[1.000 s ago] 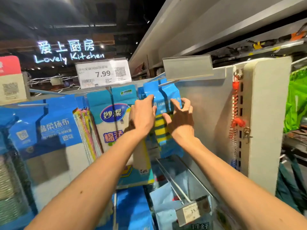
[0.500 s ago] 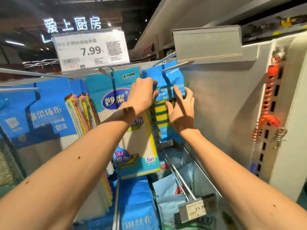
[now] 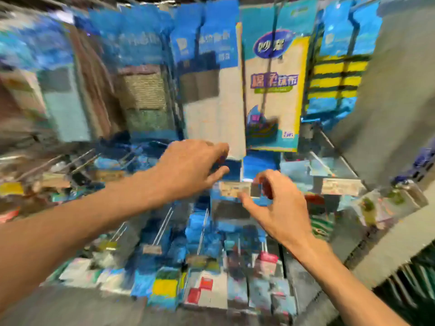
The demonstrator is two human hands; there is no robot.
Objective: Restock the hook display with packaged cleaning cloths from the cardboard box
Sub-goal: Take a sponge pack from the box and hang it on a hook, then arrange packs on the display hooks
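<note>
The view is blurred by motion. Packaged cleaning cloths hang in a row on the hook display: a yellow-striped blue pack at the right, a pack with an oval logo beside it, and a white cloth pack left of that. My left hand hovers at the white pack's bottom edge with loosely curled fingers and holds nothing. Lower and to the right, my right hand pinches the right end of a price tag on a lower hook between thumb and fingers. The cardboard box is out of view.
More hooks with small tags and blue packs fill the lower rows. A second price tag sits to the right. A grey side panel bounds the display on the right. Further cloth packs hang to the left.
Both hands have left the striped pack on the top hook and dropped to the lower row. The camera has tilted down, and the right hand now pinches a price tag.
</note>
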